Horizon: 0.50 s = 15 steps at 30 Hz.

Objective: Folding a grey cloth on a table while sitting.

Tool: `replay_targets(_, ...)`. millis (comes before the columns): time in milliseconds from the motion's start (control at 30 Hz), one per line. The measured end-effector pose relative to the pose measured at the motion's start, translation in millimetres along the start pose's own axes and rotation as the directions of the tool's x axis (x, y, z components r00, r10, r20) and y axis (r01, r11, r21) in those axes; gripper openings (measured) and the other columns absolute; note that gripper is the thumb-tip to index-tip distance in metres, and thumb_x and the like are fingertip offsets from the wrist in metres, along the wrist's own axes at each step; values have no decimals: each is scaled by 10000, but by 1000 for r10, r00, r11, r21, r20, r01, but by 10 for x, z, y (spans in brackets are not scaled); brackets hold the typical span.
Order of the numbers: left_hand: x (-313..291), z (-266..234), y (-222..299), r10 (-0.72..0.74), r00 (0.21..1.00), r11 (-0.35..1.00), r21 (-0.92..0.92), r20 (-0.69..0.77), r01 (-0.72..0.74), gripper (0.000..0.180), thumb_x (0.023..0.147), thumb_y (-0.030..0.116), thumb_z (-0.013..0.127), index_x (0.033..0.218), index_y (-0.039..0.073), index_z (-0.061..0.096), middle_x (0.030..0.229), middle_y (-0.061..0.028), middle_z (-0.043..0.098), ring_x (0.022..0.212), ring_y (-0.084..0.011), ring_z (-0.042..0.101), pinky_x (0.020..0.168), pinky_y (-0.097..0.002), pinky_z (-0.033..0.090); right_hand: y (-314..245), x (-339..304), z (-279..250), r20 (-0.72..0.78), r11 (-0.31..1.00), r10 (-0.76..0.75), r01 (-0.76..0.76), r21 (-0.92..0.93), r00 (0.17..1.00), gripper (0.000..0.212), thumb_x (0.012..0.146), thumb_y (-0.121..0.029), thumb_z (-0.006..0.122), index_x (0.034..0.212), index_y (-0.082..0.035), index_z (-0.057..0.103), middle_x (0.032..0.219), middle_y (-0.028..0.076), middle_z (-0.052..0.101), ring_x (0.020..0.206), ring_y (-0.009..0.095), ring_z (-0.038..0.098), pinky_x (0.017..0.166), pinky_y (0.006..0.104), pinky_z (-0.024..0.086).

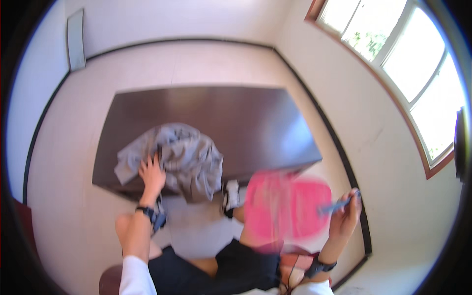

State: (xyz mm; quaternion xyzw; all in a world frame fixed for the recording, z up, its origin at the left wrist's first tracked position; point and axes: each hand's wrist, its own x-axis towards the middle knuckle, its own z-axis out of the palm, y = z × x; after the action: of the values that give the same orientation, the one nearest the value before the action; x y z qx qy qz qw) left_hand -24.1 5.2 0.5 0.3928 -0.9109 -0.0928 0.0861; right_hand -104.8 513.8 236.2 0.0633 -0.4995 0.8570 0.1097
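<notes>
A crumpled grey cloth garment [187, 152] lies at the near left of the dark brown table, part of it hanging over the front edge. My left hand [153, 175] rests on it with fingers spread. Over my right thigh is a pink case [309, 206], seemingly opened into two halves; motion blurs it and hides its contents. To its right, my right hand [345, 216] is closed on a slim blue-grey object [334, 206]. That object's blurred tip overlaps the case's right edge; I cannot tell its kind or whether the two touch.
The low table [241, 118] stands before my knees, its top stretching away to the right. A salmon-coloured item with a dark cord [295, 268] is beside my right hip. Windows [398, 64] line the right wall, and a pale panel [76, 39] leans at the far left.
</notes>
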Motion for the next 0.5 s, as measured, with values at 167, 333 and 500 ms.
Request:
replay_targets(167, -81, 186, -18, 64, 996, 998, -16, -67, -65, 735, 736, 220, 677, 1405, 120, 389, 1445, -173, 348, 1324, -467, 270, 1051, -628, 218, 146, -13, -172, 610, 361, 242, -654, 665, 755, 216, 1004, -199, 426, 1082, -18, 515, 889, 86, 568, 649, 139, 540, 552, 253, 460)
replay_targets(333, -177, 197, -174, 22, 1000, 993, -117, 17, -20, 713, 760, 300, 659, 1396, 118, 391, 1465, -191, 312, 1334, -502, 222, 1063, -634, 188, 107, -191, 47, 208, 986, 50, -81, 148, 977, 229, 987, -197, 467, 1169, -61, 503, 929, 66, 578, 720, 138, 547, 626, 242, 468)
replay_targets(500, -346, -192, -92, 62, 996, 997, 46, 58, -65, 598, 924, 414, 455, 1442, 139, 336, 1488, -158, 302, 1339, -436, 283, 986, -655, 301, 58, -191, -51, 324, 689, 180, -354, 632, 929, 184, 970, -161, 499, 1121, -57, 513, 965, 72, 574, 859, 143, 572, 628, 245, 487)
